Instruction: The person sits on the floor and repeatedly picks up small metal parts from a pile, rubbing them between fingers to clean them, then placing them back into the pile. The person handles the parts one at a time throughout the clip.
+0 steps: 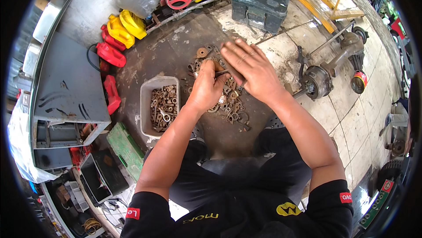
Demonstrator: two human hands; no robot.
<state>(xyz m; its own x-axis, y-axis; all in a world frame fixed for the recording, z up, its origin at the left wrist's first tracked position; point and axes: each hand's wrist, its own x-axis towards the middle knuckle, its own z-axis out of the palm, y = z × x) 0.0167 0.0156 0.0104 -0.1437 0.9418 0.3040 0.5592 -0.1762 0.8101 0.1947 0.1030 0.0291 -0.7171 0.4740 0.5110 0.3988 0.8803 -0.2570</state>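
My left hand (209,84) grips a small metal part, mostly hidden by its fingers. Against it lies a flat reddish-brown piece (234,73), perhaps sandpaper or a thin block, under the flat palm and straight fingers of my right hand (250,65). Whether the right hand grips that piece cannot be told. Below both hands, a pile of nuts, washers and rusty metal parts (232,103) spreads on the dark floor. To the left stands a grey plastic bin (143,106) holding bolts, nuts and a ring-ended metal part (165,115).
A black toolbox (260,2) stands beyond the hands. At right lie a metal axle assembly (339,53), a tin can (358,81) and a yellow steel frame (310,4). Red (110,55) and yellow (118,30) plastic containers, a grey metal cabinet (69,83) and a green case (123,149) line the left.
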